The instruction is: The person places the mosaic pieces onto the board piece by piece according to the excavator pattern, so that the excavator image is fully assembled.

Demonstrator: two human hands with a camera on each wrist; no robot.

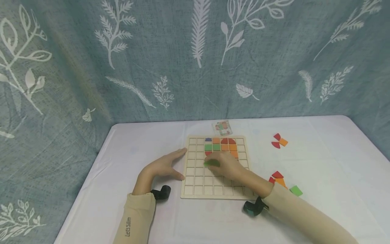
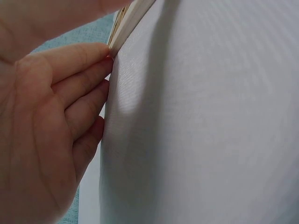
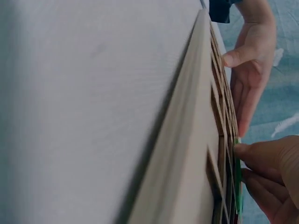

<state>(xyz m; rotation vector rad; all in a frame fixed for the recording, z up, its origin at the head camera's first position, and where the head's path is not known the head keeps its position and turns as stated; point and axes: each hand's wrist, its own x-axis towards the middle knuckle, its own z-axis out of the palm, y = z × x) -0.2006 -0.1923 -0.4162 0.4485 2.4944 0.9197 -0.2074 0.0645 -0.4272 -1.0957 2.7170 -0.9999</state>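
Note:
A wooden grid board (image 1: 189, 171) lies on the table, with flat coloured pieces in several upper cells. My right hand (image 1: 224, 165) is over its middle, thumb and fingers bent at a green piece (image 1: 211, 163). In the right wrist view, the thumb and a finger pinch the green piece (image 3: 238, 184) at the board's surface; its full outline is hidden. My left hand (image 1: 164, 166) rests at the board's left edge with fingers extended. In the left wrist view, the fingertips of the left hand (image 2: 51, 112) reach the board's side (image 2: 128, 23).
A small pattern card (image 1: 222, 127) lies behind the board. To the right are red quarter-round pieces (image 1: 275, 145) and an orange square (image 1: 283, 141). Nearer are another red piece (image 1: 277, 174), an orange piece (image 1: 279, 182) and a green square (image 1: 296, 190), beside the right forearm.

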